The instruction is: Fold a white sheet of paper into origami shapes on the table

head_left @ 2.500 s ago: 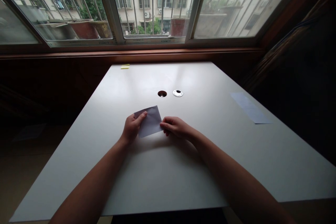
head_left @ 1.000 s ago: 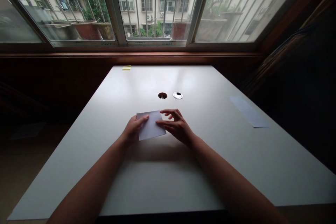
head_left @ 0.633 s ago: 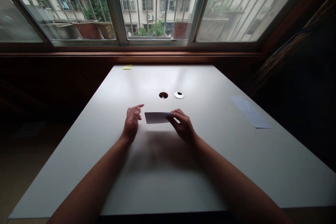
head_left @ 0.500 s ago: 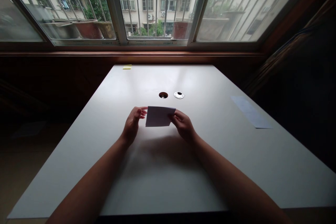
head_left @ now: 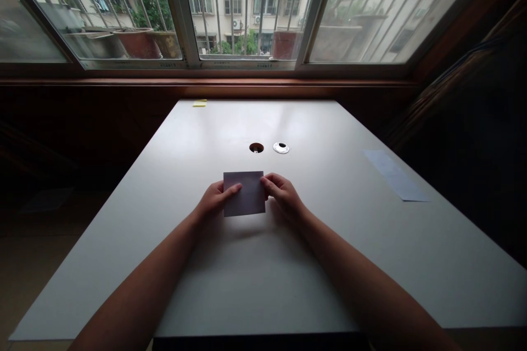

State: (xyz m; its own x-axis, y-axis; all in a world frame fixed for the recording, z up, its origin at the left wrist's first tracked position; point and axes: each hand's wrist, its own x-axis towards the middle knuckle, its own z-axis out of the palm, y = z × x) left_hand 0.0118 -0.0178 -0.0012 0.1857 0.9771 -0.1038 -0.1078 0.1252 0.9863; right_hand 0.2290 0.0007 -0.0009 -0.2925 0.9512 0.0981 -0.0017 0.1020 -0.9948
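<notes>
A small rectangular piece of paper (head_left: 246, 200), greyish in the shade, is held up over the white table between both hands. My left hand (head_left: 214, 197) grips its left side, thumb lying across the near face and fingers hidden behind. At the upper right edge, my right hand (head_left: 284, 192) pinches the paper between thumb and fingers. Whether the paper is folded or a single sheet, I cannot tell. A soft shadow falls on the table beneath it.
The white table (head_left: 255, 285) reaches toward a barred window. Beyond the hands are a round cable hole (head_left: 256, 148) and its ring-shaped cover (head_left: 281, 148). A pale paper sheet (head_left: 395, 175) lies at the right, yellow sticky notes (head_left: 200, 103) at the far left edge.
My left hand has closed on the paper's left side, its thumb now over the face. The paper has come slightly nearer and left, turning its face more toward me. My right hand keeps its pinch.
</notes>
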